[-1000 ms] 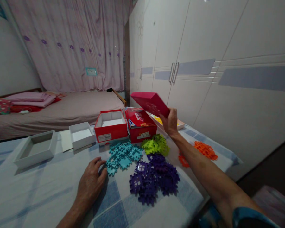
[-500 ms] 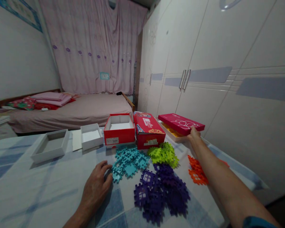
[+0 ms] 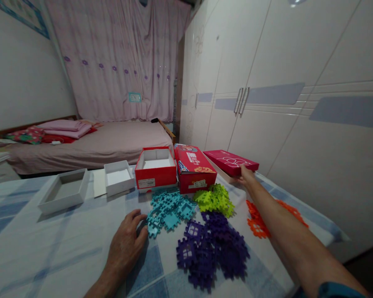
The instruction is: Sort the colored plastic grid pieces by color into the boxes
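My right hand grips the near corner of a magenta box lid with a white line pattern. The lid lies over a shallow pale box at the back right, and what is inside is hidden. My left hand rests on the cloth with loosely bent fingers, holding nothing, its fingertips beside a pile of teal interlocking plastic pieces. Right of the teal pile are lime green pieces, and nearer lie dark purple ones. Orange pieces are partly hidden under my right forearm.
An open red box and a closed red printed box stand at the table's back. Left of them are a white tray, a flat cream card and a grey-white tray. White wardrobes line the right side.
My right hand has moved left and slightly down with the magenta lid. The lid now covers the yellow contents that showed in the pale box. My left hand has stayed put.
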